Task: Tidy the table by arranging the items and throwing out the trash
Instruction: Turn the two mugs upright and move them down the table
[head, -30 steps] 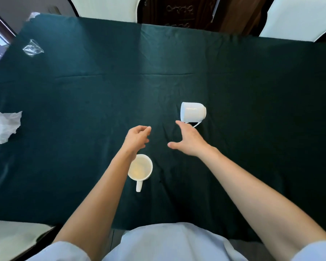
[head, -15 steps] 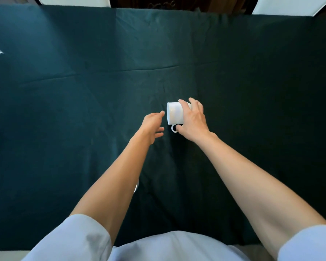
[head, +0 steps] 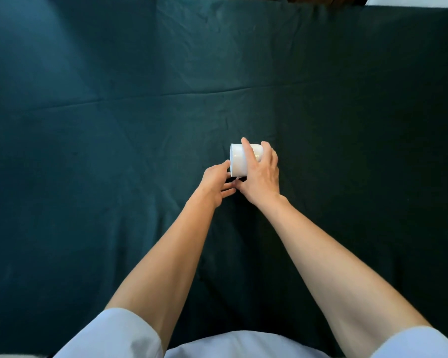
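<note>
A white mug (head: pixel 243 161) lies tipped on its side mid-bench (head: pixel 114 151), on dark green cloth. The person's right hand (head: pixel 263 177) wraps its fingers (head: pixel 246 151) over the mug's body; the left hand (head: pixel 216 183), fingers loosely spread, touches the rim. It looks hard, smooth, breakable; grip the body or handle firmly.
</note>
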